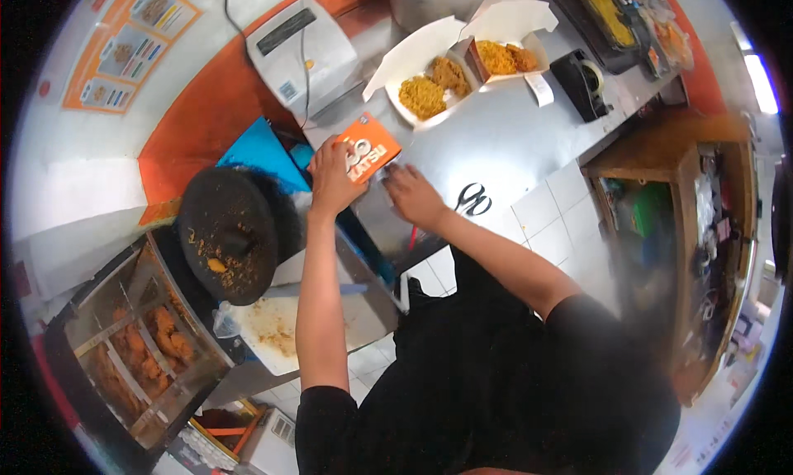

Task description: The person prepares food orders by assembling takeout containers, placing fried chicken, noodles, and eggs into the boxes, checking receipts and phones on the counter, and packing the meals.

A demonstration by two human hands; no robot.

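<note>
An orange cardboard food box (382, 141) with white lettering stands closed on the metal counter (434, 157). My left hand (333, 176) grips its left side, fingers over the top edge. Close by the box's lower right corner is my right hand (413, 196), its fingers bent together. Something small and dark shows at those fingertips, too small to name. Black-handled scissors (474, 199) lie at the counter's front edge, right of my right hand. Farther back, an open white box (410, 55) and an open orange-sided box (541, 35) hold yellow noodles and fried pieces.
A white label printer (299, 52) stands at the back left, a black tape dispenser (580, 87) at the right. Nearer left are a dark round pan or lid (223, 235) with crumbs, a crumb-strewn white board (268, 326) and a glass case (153, 351) of fried pieces. A wooden cabinet (636, 157) is far right.
</note>
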